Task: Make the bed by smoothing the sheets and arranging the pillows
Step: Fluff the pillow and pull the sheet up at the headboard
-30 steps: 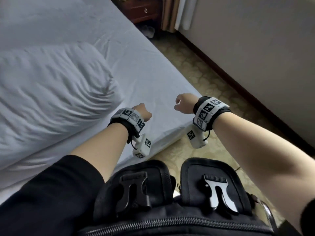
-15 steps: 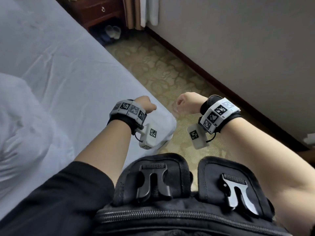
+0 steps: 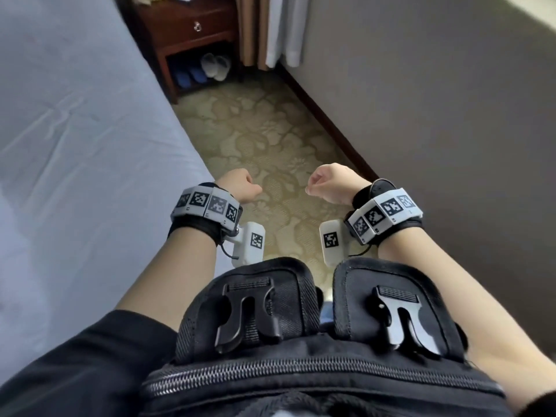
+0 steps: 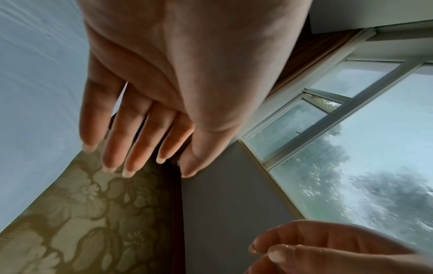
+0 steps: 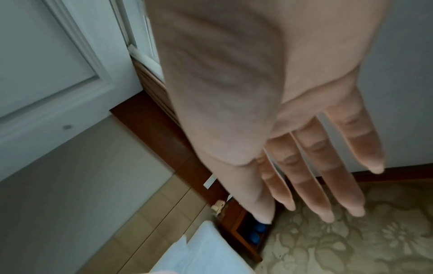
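The bed's pale sheet (image 3: 75, 145) fills the left of the head view, fairly smooth with a few faint creases. No pillow shows clearly. My left hand (image 3: 240, 188) hangs in front of my chest, just past the mattress edge and over the carpet. In the left wrist view its fingers (image 4: 131, 133) are straight and relaxed and hold nothing. My right hand (image 3: 328, 186) hangs a short way to its right, also over the carpet. It is empty too, with its fingers (image 5: 311, 166) stretched loosely downward. The sheet (image 4: 35, 92) lies left of the left hand.
A dark wooden nightstand (image 3: 192, 34) stands at the head of the bed, with white slippers (image 3: 215, 66) and blue slippers (image 3: 189, 76) in its lower shelf. Patterned carpet (image 3: 270, 139) runs between the bed and the grey wall (image 3: 436, 115). Curtains (image 3: 270, 25) hang in the corner. A black pack (image 3: 301, 341) sits on my chest.
The view has swung right, away from the pillow and toward the aisle. Both hands have moved from over the bed's edge to over the carpet, still empty.
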Action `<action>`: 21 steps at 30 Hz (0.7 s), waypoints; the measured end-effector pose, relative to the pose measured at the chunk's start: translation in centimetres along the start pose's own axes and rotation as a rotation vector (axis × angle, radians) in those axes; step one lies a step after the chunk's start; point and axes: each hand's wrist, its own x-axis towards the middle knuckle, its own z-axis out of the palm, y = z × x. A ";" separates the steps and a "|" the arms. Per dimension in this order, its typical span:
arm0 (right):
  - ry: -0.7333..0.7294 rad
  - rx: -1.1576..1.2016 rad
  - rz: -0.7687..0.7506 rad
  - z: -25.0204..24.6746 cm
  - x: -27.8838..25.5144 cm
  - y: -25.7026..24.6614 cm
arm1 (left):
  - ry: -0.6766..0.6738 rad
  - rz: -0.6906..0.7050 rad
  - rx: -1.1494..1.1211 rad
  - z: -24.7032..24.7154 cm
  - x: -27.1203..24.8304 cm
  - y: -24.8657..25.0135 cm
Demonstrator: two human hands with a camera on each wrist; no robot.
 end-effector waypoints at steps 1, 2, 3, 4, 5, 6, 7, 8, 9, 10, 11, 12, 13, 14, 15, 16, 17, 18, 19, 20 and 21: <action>-0.026 -0.031 -0.037 -0.7 2.0 0.5 | 0.013 -0.038 -0.023 0.2 1.2 0.6; -0.058 -0.069 -0.075 -1.3 3.8 1.0 | 0.030 -0.080 -0.048 0.4 2.1 1.1; -0.085 -0.101 -0.107 -1.8 5.5 1.3 | 0.050 -0.123 -0.073 0.6 3.0 1.5; -0.122 -0.137 -0.150 -2.5 7.3 1.6 | 0.076 -0.183 -0.116 0.8 3.8 2.0; -0.158 -0.166 -0.190 -3.3 8.9 1.9 | 0.097 -0.244 -0.155 1.1 4.3 2.5; -0.195 -0.194 -0.228 -4.3 10.5 2.1 | 0.118 -0.298 -0.188 1.2 4.8 3.3; -0.236 -0.225 -0.266 -5.1 11.8 2.3 | 0.128 -0.346 -0.222 1.4 5.1 4.0; -0.271 -0.250 -0.304 -5.7 12.9 2.4 | 0.132 -0.377 -0.255 1.6 5.3 4.6; -0.298 -0.268 -0.345 -6.3 14.1 2.3 | 0.136 -0.410 -0.296 1.8 5.6 5.2; -0.304 -0.268 -0.378 -6.8 15.2 2.3 | 0.145 -0.434 -0.329 1.9 5.8 5.8; -0.306 -0.261 -0.408 -7.3 16.4 2.1 | 0.158 -0.464 -0.357 1.8 6.0 6.1; -0.313 -0.255 -0.437 -7.6 17.4 1.9 | 0.172 -0.495 -0.381 1.6 6.2 6.4; -0.329 -0.243 -0.462 -7.7 18.3 1.7 | 0.177 -0.527 -0.395 1.5 6.3 6.4; -0.358 -0.230 -0.491 -7.8 19.4 1.3 | 0.188 -0.563 -0.404 1.1 6.6 6.3; -0.390 -0.213 -0.513 -8.0 20.3 0.8 | 0.192 -0.597 -0.409 0.7 6.9 6.1; -0.422 -0.203 -0.533 -8.1 21.4 0.2 | 0.205 -0.629 -0.418 0.2 7.3 5.8; -0.449 -0.199 -0.551 -8.1 22.4 -0.5 | 0.217 -0.661 -0.434 -0.4 7.8 5.3; -0.467 -0.198 -0.564 -8.0 23.4 -1.3 | 0.229 -0.686 -0.453 -0.8 8.3 4.7; -0.488 -0.202 -0.581 -7.9 24.5 -2.4 | 0.243 -0.714 -0.477 -1.4 9.0 4.0; -0.506 -0.208 -0.603 -7.7 25.7 -3.6 | 0.262 -0.736 -0.497 -2.0 9.7 3.2; -0.519 -0.217 -0.621 -7.5 27.2 -5.1 | 0.282 -0.759 -0.518 -2.8 10.6 2.3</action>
